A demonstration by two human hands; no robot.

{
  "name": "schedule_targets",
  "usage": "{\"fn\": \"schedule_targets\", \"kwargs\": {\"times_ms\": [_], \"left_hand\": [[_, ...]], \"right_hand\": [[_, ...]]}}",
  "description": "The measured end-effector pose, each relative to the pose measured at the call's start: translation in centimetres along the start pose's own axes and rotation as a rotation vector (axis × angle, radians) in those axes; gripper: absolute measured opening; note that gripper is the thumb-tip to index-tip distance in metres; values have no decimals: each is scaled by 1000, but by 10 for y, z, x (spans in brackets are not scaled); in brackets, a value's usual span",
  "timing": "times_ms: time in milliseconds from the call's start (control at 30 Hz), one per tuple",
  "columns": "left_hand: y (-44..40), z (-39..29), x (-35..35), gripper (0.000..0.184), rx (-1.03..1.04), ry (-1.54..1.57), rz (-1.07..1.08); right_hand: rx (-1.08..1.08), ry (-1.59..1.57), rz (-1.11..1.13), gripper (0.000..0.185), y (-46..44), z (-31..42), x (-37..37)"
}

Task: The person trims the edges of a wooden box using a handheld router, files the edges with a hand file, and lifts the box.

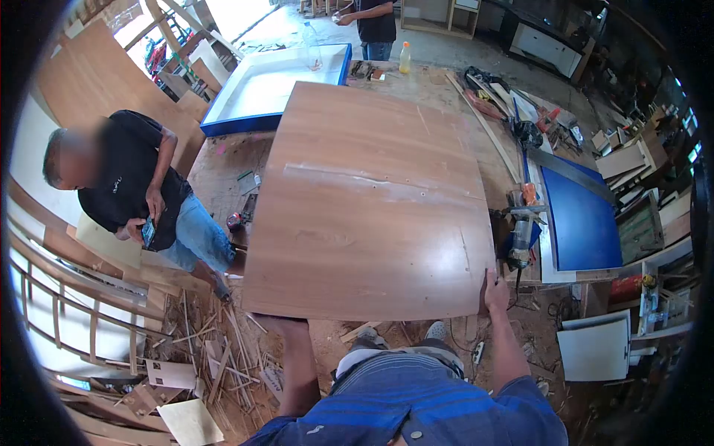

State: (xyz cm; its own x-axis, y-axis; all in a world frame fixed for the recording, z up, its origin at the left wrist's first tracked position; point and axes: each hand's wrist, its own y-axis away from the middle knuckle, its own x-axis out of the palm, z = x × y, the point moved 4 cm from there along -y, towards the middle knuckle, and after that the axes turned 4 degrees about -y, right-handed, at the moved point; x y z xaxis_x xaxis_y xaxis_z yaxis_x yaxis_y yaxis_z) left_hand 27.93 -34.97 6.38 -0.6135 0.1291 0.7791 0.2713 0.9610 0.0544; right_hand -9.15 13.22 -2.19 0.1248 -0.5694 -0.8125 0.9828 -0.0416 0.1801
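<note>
A large brown wood-grain panel (pixel 364 215) stretches out in front of me over the workbench, its near edge past the bench toward my body. Scratches, a pale worn strip and several small holes mark its face. My right hand (pixel 496 291) grips the panel's right edge near the close corner, thumb on the side. At the near left corner, my left hand (pixel 286 324) holds the panel from below; its fingers are hidden under the board. Just right of the panel, a power tool (pixel 520 241) lies on the bench.
A blue-edged white tray-like piece (pixel 253 85) rests at the bench's far left, a blue board (pixel 580 212) at the right. A yellow bottle (pixel 404 57) stands at the back. One person (pixel 126 171) at left holds a phone; another (pixel 375 26) stands behind. Wood scraps (pixel 216 357) litter the floor.
</note>
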Motion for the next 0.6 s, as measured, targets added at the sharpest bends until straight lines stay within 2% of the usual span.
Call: {"fn": "schedule_targets", "kwargs": {"times_ms": [67, 167, 200, 300, 367, 467, 500, 533, 567, 600], "left_hand": [[-1, -23, 45, 67, -14, 94, 47], [4, -50, 99, 69, 188, -185, -56], [9, -57, 119, 71, 181, -210, -77], [33, -74, 191, 78, 142, -255, -103], [58, -79, 236, 83, 84, -267, -74], [88, -66, 273, 74, 103, -273, 58], [100, -60, 281, 71, 85, -265, 87], [115, -54, 297, 61, 95, -183, 334], [132, -50, 314, 51, 173, -213, 442], [145, -42, 325, 47, 158, -187, 487]], "right_hand": [[29, -50, 68, 93, -2, -8, 12], [-7, -234, 32, 95, 9, -1, 21], [81, -203, 152, 99, 4, -4, 27], [-14, -316, 29, 88, -8, -32, 67], [33, -330, 113, 90, -9, -33, 72], [58, -290, 148, 91, -10, -38, 72], [-72, -313, 125, 89, -17, -32, 65], [-199, -335, 100, 86, -22, -29, 56], [-324, -353, 74, 84, -25, -28, 46], [-408, -508, 92, 84, -30, -17, 30]]}}
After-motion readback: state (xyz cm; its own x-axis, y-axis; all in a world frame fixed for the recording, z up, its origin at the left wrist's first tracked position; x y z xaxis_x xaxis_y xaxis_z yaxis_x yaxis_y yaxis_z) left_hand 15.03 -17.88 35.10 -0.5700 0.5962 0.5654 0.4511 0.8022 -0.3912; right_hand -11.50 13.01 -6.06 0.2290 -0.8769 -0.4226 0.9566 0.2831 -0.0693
